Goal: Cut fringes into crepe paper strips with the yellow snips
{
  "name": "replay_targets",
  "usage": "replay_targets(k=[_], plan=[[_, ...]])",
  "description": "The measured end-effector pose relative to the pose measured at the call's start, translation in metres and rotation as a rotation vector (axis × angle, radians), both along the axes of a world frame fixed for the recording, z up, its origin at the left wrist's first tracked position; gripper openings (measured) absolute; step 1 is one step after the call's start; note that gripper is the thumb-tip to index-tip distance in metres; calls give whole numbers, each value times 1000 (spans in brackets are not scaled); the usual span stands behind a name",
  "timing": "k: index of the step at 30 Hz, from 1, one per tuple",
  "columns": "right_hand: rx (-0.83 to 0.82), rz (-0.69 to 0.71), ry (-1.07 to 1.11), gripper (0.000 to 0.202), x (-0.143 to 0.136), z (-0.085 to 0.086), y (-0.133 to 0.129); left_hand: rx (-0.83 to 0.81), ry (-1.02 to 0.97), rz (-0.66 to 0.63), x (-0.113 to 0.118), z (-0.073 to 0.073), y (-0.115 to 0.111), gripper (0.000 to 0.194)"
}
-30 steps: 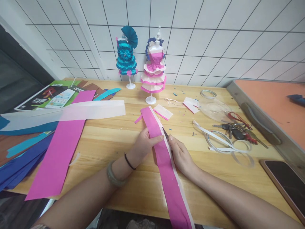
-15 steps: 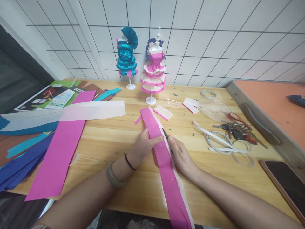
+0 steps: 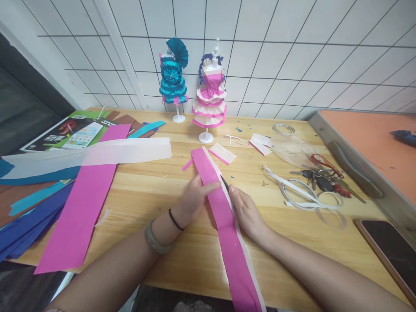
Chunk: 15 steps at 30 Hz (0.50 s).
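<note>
A long pink crepe-paper strip with a white edge (image 3: pixel 222 212) runs from the table's middle over its front edge. My left hand (image 3: pixel 196 195) is closed on the strip's left side, thumb flat on top and fingers underneath. On the strip's right side, my right hand (image 3: pixel 245 210) is closed round a dark, slim pointed tool (image 3: pixel 224 181). The tool's tip meets the white edge; most of it is hidden in my fingers, so its kind is unclear. A small white piece with a pink border (image 3: pixel 222 154) lies by the strip's far end.
Two small dress forms stand at the back, one in a teal dress (image 3: pixel 173 80), one in pink and white (image 3: pixel 209 102). Coloured paper strips (image 3: pixel 78 208) spread at left. Tape rolls (image 3: pixel 300 193), keys (image 3: pixel 325 180) and a phone (image 3: pixel 386 247) lie at right, beside an orange-topped case (image 3: pixel 367 143).
My left thumb has slid slightly left, away from the strip's white edge. My right hand and the dark tool stay almost where they were.
</note>
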State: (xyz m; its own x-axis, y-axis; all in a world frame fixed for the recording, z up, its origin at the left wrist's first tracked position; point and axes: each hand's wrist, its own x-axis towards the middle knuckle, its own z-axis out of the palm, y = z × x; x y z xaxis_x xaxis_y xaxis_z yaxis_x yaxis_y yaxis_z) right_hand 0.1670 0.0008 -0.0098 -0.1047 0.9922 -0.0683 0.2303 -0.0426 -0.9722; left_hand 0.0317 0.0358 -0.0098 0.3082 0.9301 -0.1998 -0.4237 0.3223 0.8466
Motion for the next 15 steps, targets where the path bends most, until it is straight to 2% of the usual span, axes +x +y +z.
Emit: replay_targets(k=[6,15], plan=[[6,30,-30,42,0,1,-1,-18,17,84,-3,3,5,24],[-18,41,38,45,1,-1,-1,23,63,66,-1,-1,2,26]])
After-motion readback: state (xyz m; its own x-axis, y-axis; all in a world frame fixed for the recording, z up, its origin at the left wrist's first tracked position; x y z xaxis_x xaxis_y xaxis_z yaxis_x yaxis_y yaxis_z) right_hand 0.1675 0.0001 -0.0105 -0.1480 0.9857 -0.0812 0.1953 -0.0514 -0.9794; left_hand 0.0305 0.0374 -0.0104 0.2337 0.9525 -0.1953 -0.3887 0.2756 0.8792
